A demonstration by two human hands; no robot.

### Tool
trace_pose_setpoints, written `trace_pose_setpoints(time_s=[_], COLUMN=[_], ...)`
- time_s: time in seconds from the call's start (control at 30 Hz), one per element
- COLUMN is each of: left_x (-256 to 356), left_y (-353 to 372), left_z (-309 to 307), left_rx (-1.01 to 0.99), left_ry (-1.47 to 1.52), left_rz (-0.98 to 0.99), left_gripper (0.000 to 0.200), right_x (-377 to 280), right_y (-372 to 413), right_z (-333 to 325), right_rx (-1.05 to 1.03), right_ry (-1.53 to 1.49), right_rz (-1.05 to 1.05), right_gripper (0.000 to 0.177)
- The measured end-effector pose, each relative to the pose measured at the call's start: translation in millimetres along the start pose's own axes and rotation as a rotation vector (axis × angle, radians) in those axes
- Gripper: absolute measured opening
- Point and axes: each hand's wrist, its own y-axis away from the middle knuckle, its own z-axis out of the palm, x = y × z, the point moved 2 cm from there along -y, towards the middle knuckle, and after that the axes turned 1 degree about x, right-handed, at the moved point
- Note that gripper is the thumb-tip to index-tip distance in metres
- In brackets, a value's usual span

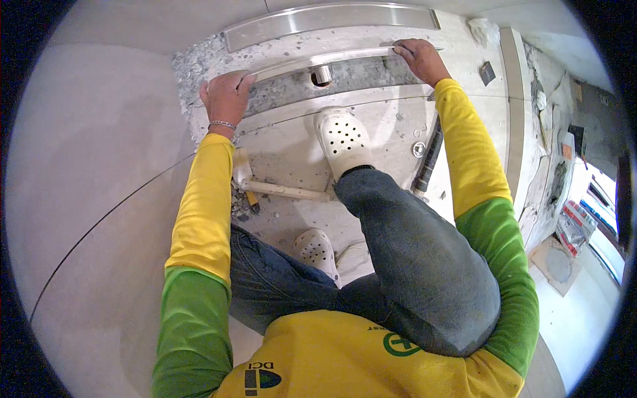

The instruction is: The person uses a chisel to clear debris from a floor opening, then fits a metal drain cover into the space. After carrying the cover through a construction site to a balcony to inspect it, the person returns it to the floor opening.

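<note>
A long, narrow metal drain channel [292, 66] spans the space between my hands in the head view. My left hand [227, 97] is closed on its left end, and my right hand [421, 61] grips the right end with the thumb along the edge. From the channel's underside a short round outlet pipe [322, 73] points down, right at a dark hole [317, 81] in the floor. Below the channel runs a rough grey trench [279, 99] cut between the tiles. Behind it lies a second long metal piece, a shallow tray or cover [332, 20].
A white-headed mallet [285, 190] lies by my feet, with a yellow-handled tool [252, 200] beside it. Right of my forward shoe [343, 140] are a round metal ring [419, 149] and a long dark cylindrical tool [430, 156]. Rubble surrounds the trench's left end.
</note>
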Motion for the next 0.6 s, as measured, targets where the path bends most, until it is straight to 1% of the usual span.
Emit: trace_pose_setpoints(time_s=[0.07, 0.13, 0.17, 0.23, 0.33, 0.4, 0.53, 0.6], left_x=[-0.2, 1.0, 0.4, -1.3, -2.7, -0.7, 1.0, -0.7], left_y=[1.1, 4.4, 4.4, 3.8, 2.2, 2.5, 3.1, 2.8], left_z=[0.3, 0.3, 1.0, 2.6, 3.4, 0.6, -1.1, 1.1], left_rx=[-0.016, 0.034, 0.034, -0.004, -0.036, -0.039, -0.028, -0.026], left_ry=[0.003, -0.044, -0.043, -0.028, -0.021, -0.029, -0.034, -0.038], left_rz=[-0.002, 0.056, 0.056, 0.052, 0.053, 0.052, 0.057, 0.054], left_gripper=[0.038, 0.043, 0.043, 0.047, 0.046, 0.046, 0.046, 0.046], right_x=[-2.6, -4.8, -4.6, -2.5, -1.7, 0.7, -0.4, -3.7], right_y=[0.9, 1.0, 1.4, 2.5, 3.0, 2.6, 2.5, 3.5], right_z=[-1.9, -2.5, -1.5, -0.2, -0.4, 1.5, 2.1, 0.3], right_rx=[0.001, 0.002, 0.024, 0.045, 0.010, 0.020, 0.021, 0.013], right_ry=[0.005, 0.009, -0.010, -0.029, 0.017, 0.026, 0.032, 0.044], right_rz=[0.005, 0.012, -0.007, -0.024, 0.005, -0.035, -0.048, -0.002], right_gripper=[0.030, 0.030, 0.030, 0.030, 0.030, 0.027, 0.027, 0.027])
